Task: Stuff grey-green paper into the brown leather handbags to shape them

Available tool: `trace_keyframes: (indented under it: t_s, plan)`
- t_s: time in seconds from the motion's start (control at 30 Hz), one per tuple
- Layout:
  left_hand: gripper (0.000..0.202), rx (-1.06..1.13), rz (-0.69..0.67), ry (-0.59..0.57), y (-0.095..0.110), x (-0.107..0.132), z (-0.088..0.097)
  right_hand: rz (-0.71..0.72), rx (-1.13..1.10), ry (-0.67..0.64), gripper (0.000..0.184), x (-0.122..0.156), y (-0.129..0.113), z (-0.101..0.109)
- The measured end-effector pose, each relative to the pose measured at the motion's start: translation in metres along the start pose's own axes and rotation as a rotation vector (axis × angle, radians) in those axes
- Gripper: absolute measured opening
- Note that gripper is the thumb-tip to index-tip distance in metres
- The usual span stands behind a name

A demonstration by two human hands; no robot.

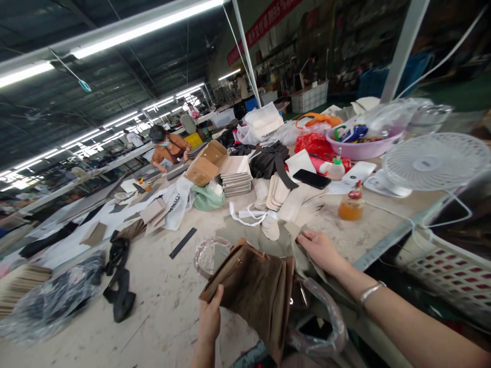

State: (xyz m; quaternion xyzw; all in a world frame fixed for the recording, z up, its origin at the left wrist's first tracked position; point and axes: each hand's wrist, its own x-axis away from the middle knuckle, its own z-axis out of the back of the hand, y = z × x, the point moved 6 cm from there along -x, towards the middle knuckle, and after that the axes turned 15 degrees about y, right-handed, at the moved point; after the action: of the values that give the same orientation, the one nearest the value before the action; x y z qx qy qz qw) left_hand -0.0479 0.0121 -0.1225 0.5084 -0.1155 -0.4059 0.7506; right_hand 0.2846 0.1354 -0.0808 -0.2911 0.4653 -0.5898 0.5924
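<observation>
The left hand (pixel 210 319) grips the near edge of a brown suede bag (pixel 253 289) that lies at the front of the worktable (pixel 161 306). The right hand (pixel 320 250), just beyond the bag's far side, pinches a grey-brown fabric piece (pixel 297 240). Further beyond the bag stand an orange glue bottle (pixel 351 204), a black phone (pixel 311 179) and a white fan (pixel 433 163).

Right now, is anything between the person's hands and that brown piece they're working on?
No. The left hand grips the brown piece at its lower edge, and the right hand rests on the beige sheet just beside it.
</observation>
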Motion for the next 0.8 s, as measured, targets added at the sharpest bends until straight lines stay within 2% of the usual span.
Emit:
trace_keyframes:
  t_s: [0.07, 0.17, 0.2, 0.27, 0.33, 0.47, 0.53, 0.6, 0.7, 0.8]
  plan:
    - [0.036, 0.075, 0.05, -0.028, -0.006, 0.003, -0.002, 0.071, -0.025, -0.027, 0.026, -0.01, -0.016, -0.004]
    - [0.04, 0.132, 0.082, -0.071, -0.011, 0.008, -0.006, 0.322, -0.074, -0.155, 0.052, -0.013, -0.054, -0.025]
    - [0.041, 0.134, 0.081, -0.089, -0.011, 0.01, -0.008, 0.428, -0.078, -0.212, 0.054, -0.01, -0.066, -0.036]
    - [0.044, 0.133, 0.067, -0.124, -0.008, 0.014, -0.011, 0.584, -0.066, -0.314, 0.039, -0.002, -0.08, -0.056]
    - [0.043, 0.133, 0.03, -0.166, -0.001, 0.017, -0.013, 0.631, -0.031, -0.344, 0.02, 0.003, -0.082, -0.072]
    - [0.043, 0.08, -0.148, -0.324, 0.027, 0.023, -0.005, 0.581, 0.007, -0.255, 0.022, 0.006, -0.074, -0.079]
    - [0.063, 0.0, -0.22, -0.392, 0.046, 0.027, 0.004, 0.541, -0.001, -0.215, 0.019, 0.007, -0.07, -0.078]
    - [0.082, -0.081, -0.268, -0.381, 0.069, 0.03, 0.015, 0.478, -0.026, -0.191, 0.017, 0.008, -0.066, -0.078]
    - [0.077, -0.145, -0.381, -0.336, 0.108, 0.042, 0.016, 0.341, -0.092, -0.183, 0.017, 0.007, -0.056, -0.081]
    - [0.051, -0.178, -0.568, -0.527, 0.134, 0.075, -0.011, 0.2, -0.176, -0.105, 0.022, -0.005, -0.036, -0.069]
